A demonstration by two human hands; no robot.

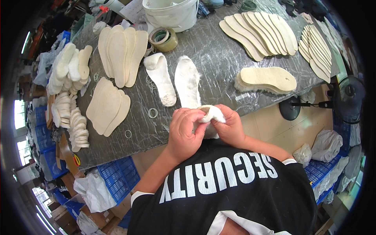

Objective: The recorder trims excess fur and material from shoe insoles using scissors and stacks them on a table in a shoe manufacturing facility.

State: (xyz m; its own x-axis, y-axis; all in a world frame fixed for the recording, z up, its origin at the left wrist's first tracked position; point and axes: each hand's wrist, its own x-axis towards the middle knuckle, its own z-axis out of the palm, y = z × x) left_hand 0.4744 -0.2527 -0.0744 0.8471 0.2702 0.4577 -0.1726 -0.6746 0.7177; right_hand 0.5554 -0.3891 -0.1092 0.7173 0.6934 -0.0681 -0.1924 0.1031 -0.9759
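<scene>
Fluffy white piece [214,113], one, curled, hand-held.
Fingers of left hand [183,132] and right hand [231,127] pinched upon it, by the near edge of the dark table [219,47]. By clock from the piece: long white insole [187,80] at 11, near; smaller white insole [159,80] at 10; stacked pale insoles [268,78] at 2; white bucket [171,16] at 11, well apart.

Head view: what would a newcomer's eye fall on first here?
Probably the bold white lettering across the black shirt, low in the picture. Just above it, the left hand and right hand hold a curled white fleecy piece. The pale insoles fanned out at the table's upper right would likely draw the next glance.
</scene>
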